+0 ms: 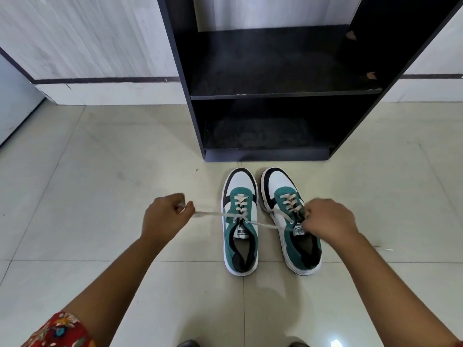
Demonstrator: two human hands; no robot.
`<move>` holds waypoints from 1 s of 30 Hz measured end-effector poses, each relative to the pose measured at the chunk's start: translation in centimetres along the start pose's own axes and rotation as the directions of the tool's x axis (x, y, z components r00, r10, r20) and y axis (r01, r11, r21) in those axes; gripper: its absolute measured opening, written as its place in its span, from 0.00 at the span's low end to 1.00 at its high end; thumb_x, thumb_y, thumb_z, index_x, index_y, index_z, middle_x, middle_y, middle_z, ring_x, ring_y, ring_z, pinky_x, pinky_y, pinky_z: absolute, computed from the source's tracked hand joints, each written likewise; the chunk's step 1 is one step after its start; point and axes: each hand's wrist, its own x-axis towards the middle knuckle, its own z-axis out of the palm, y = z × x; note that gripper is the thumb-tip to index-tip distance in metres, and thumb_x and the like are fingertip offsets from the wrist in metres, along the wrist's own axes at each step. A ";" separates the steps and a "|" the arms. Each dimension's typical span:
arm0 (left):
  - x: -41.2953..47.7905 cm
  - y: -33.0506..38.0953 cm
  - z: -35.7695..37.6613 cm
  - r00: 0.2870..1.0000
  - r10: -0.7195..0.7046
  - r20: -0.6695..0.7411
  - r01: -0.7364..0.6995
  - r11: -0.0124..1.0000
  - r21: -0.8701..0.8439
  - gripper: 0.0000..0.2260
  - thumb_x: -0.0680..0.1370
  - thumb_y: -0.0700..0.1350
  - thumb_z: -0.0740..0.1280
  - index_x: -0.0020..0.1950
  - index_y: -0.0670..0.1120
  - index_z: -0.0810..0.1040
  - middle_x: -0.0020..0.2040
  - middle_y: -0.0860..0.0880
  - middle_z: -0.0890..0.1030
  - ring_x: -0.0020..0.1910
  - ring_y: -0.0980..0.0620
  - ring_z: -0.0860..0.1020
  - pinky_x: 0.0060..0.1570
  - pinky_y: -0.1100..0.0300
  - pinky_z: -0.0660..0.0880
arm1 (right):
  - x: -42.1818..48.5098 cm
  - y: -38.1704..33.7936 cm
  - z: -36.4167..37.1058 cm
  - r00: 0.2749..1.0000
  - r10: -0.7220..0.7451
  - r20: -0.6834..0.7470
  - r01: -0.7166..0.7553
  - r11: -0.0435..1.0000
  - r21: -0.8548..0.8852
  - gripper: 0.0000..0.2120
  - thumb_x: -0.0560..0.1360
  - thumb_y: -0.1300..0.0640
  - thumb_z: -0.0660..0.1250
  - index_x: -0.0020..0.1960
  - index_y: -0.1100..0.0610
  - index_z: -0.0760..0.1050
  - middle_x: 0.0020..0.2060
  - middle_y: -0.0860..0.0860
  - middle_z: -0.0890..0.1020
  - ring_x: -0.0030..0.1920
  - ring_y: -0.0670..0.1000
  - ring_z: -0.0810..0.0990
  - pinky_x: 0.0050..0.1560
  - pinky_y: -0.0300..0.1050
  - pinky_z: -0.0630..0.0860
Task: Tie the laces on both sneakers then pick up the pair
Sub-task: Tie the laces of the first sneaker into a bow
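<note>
Two green, white and black sneakers stand side by side on the tiled floor, toes pointing away from me. The left sneaker (240, 221) has its cream laces (213, 214) pulled taut sideways. My left hand (165, 216) pinches one lace end out to the left of that shoe. My right hand (328, 219) grips the other lace end, stretched rightward across the right sneaker (290, 219) and covering part of its tongue. The right sneaker's laces lie loose over its eyelets.
A black open shelf unit (270, 96) with two dark shelves stands just beyond the sneakers' toes. A pale wall with a dark strip (100, 80) runs behind it. Glossy beige floor tiles (100, 171) spread to the left and right.
</note>
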 end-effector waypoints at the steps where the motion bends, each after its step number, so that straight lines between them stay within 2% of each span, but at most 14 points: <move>1: -0.1 -0.8 0.0 0.995 -0.064 0.076 0.056 0.993 0.102 0.15 0.70 0.50 0.67 0.29 0.48 0.65 0.25 0.51 0.69 0.26 0.49 0.68 0.29 0.60 0.64 | -0.1 0.1 0.4 0.997 0.030 0.070 -0.019 0.988 -0.155 0.10 0.68 0.57 0.65 0.49 0.54 0.76 0.45 0.53 0.80 0.46 0.55 0.79 0.40 0.41 0.71; 3: -0.6 -1.7 0.3 0.947 -0.126 0.296 0.034 0.954 0.297 0.06 0.68 0.54 0.68 0.39 0.53 0.73 0.36 0.55 0.78 0.36 0.51 0.76 0.37 0.60 0.69 | -0.4 -0.2 1.2 0.992 0.027 0.121 0.014 0.946 -0.324 0.15 0.70 0.55 0.64 0.56 0.52 0.73 0.52 0.51 0.79 0.54 0.54 0.78 0.44 0.42 0.68; 4: -1.0 -1.8 0.7 0.922 -0.109 0.371 -0.019 0.946 0.324 0.10 0.68 0.54 0.68 0.47 0.56 0.75 0.44 0.55 0.80 0.43 0.52 0.77 0.42 0.59 0.71 | -0.7 -0.7 1.3 0.994 0.006 0.112 0.036 0.928 -0.371 0.15 0.70 0.55 0.63 0.57 0.53 0.72 0.54 0.51 0.78 0.56 0.54 0.77 0.45 0.42 0.67; 6: -1.3 -1.4 1.6 0.921 0.039 0.388 -0.139 0.963 0.233 0.17 0.70 0.50 0.67 0.59 0.55 0.74 0.56 0.54 0.79 0.53 0.51 0.77 0.49 0.58 0.72 | -1.0 -1.3 1.0 0.998 -0.037 0.057 0.057 0.906 -0.420 0.13 0.71 0.52 0.63 0.55 0.53 0.73 0.53 0.50 0.79 0.57 0.53 0.75 0.47 0.43 0.64; 8: -1.4 -0.1 2.5 0.923 0.190 0.333 -0.231 0.969 0.088 0.17 0.74 0.48 0.65 0.62 0.54 0.74 0.60 0.53 0.78 0.57 0.51 0.76 0.53 0.58 0.72 | -1.1 -1.7 0.5 0.993 -0.111 -0.037 0.086 0.905 -0.416 0.13 0.73 0.49 0.61 0.53 0.54 0.75 0.51 0.51 0.80 0.54 0.54 0.77 0.46 0.44 0.64; 11: -1.2 1.7 3.8 0.900 0.300 0.315 -0.297 0.953 -0.058 0.13 0.76 0.47 0.64 0.60 0.54 0.76 0.59 0.54 0.78 0.58 0.53 0.75 0.57 0.57 0.72 | -1.3 -4.4 1.1 0.945 -0.271 -0.185 0.233 0.950 -0.206 0.19 0.74 0.41 0.57 0.47 0.54 0.77 0.47 0.53 0.81 0.48 0.55 0.79 0.43 0.44 0.69; 13: -1.1 2.5 4.6 0.895 0.323 0.308 -0.313 0.946 -0.081 0.11 0.75 0.46 0.65 0.57 0.52 0.78 0.58 0.53 0.79 0.57 0.53 0.75 0.55 0.58 0.73 | -1.2 -6.6 3.1 0.927 -0.333 -0.173 0.326 0.943 -0.070 0.22 0.71 0.35 0.59 0.44 0.54 0.77 0.43 0.52 0.82 0.45 0.54 0.80 0.42 0.44 0.74; 15: -1.1 2.8 5.3 0.897 0.349 0.272 -0.347 0.936 -0.060 0.10 0.74 0.44 0.66 0.54 0.50 0.79 0.57 0.52 0.79 0.56 0.52 0.76 0.53 0.58 0.73 | -0.9 -7.6 5.0 0.930 -0.339 -0.143 0.343 0.939 0.003 0.24 0.68 0.34 0.63 0.44 0.55 0.76 0.43 0.52 0.82 0.45 0.54 0.81 0.42 0.45 0.74; 18: -1.3 2.9 5.7 0.893 0.385 0.234 -0.398 0.917 0.006 0.07 0.75 0.44 0.65 0.51 0.47 0.79 0.54 0.50 0.80 0.52 0.50 0.77 0.50 0.56 0.75 | -0.2 -6.8 6.1 0.935 -0.314 -0.167 0.338 0.929 0.150 0.14 0.70 0.43 0.67 0.42 0.54 0.78 0.41 0.51 0.84 0.45 0.53 0.81 0.42 0.43 0.73; 21: -1.5 2.7 5.6 0.880 0.430 0.204 -0.454 0.886 0.093 0.07 0.77 0.46 0.61 0.49 0.47 0.78 0.47 0.49 0.82 0.44 0.48 0.79 0.45 0.55 0.73 | 0.0 -5.4 6.1 0.947 -0.295 -0.126 0.319 0.904 0.283 0.06 0.71 0.52 0.68 0.40 0.55 0.78 0.39 0.50 0.84 0.42 0.51 0.82 0.42 0.43 0.75; 23: -1.5 2.3 5.2 0.876 0.450 0.175 -0.470 0.877 0.097 0.09 0.77 0.48 0.60 0.48 0.48 0.79 0.41 0.50 0.83 0.39 0.48 0.79 0.41 0.58 0.72 | 0.0 -4.7 5.7 0.952 -0.275 -0.134 0.304 0.902 0.307 0.04 0.71 0.54 0.69 0.41 0.54 0.79 0.37 0.50 0.83 0.39 0.51 0.81 0.39 0.43 0.75; 26: -1.7 1.7 5.1 0.837 0.519 0.174 -0.545 0.821 0.169 0.12 0.76 0.49 0.59 0.49 0.50 0.82 0.36 0.50 0.82 0.34 0.49 0.78 0.38 0.60 0.71 | 0.3 -3.8 5.3 0.953 -0.251 -0.171 0.290 0.919 0.269 0.03 0.72 0.55 0.69 0.45 0.53 0.80 0.36 0.48 0.81 0.35 0.48 0.77 0.34 0.40 0.68; 30: -1.7 1.3 5.0 0.851 0.496 0.172 -0.524 0.824 0.217 0.13 0.76 0.49 0.58 0.45 0.51 0.83 0.35 0.52 0.82 0.33 0.49 0.78 0.36 0.61 0.71 | 0.7 -3.1 5.6 0.967 -0.207 -0.146 0.231 0.959 0.167 0.05 0.73 0.54 0.66 0.45 0.54 0.79 0.43 0.52 0.84 0.42 0.53 0.80 0.38 0.41 0.69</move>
